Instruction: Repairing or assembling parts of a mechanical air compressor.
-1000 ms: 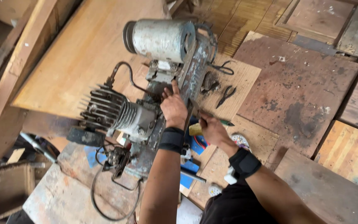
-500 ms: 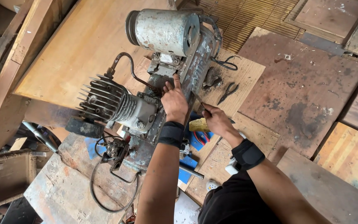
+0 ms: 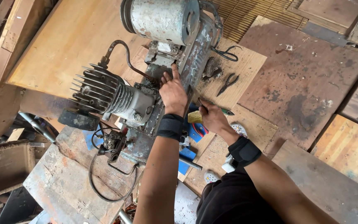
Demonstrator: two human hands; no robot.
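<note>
Repair workshop: greasy compressor (image 3: 146, 95), pliers (image 3: 227, 84), scrap plywood boards (image 3: 303, 83).

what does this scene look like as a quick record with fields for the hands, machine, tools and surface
left hand: left hand rests flat on the compressor frame, fingers pointing up
right hand: right hand grips a green-handled screwdriver beside the frame
machine: old air compressor with finned cylinder and grey electric motor
tools: pliers lying on a plywood board
surface: worn wooden boards
wrists: black wristbands on both
</note>
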